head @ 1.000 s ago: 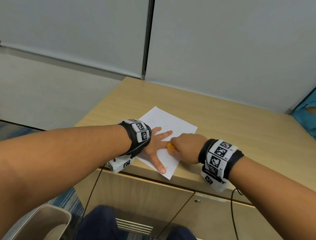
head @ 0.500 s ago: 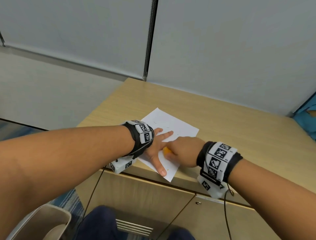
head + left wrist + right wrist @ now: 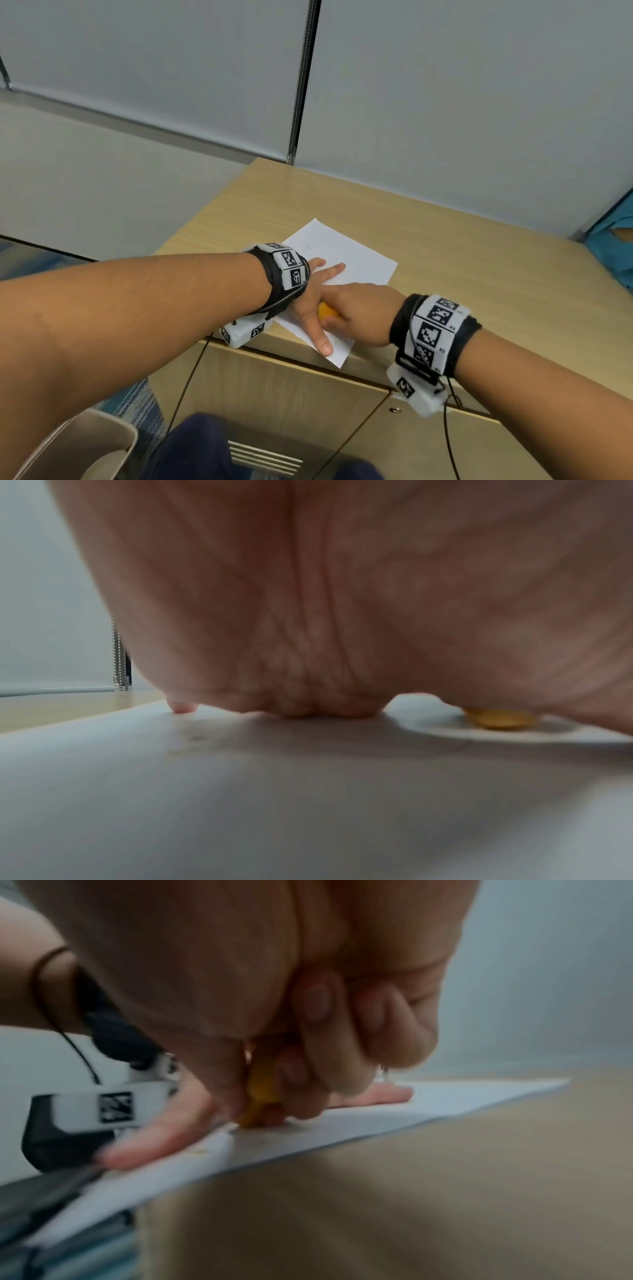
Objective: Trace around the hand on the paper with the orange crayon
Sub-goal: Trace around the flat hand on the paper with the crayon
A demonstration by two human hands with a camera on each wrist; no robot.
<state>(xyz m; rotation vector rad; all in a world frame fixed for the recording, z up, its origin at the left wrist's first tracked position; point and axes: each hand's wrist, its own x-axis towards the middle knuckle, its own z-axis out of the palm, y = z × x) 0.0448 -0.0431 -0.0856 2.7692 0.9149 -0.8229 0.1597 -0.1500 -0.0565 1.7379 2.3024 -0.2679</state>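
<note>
The left hand lies flat, fingers spread, on the paper; the right hand grips the orange crayon against it.

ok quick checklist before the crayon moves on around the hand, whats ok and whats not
1. Left hand flat on the paper, fingers spread: ok.
2. Right hand gripping the orange crayon: ok, fingers curled round it.
3. Crayon tip touching the paper: ok, the right wrist view shows it down on the sheet.
4. Crayon close against the left hand, in the notch between thumb and forefinger: ok.
5. Paper fully on the desk: not ok, its near corner overhangs the front edge.
6. Traced line so far unbroken: cannot tell, only faint marks show.
</note>
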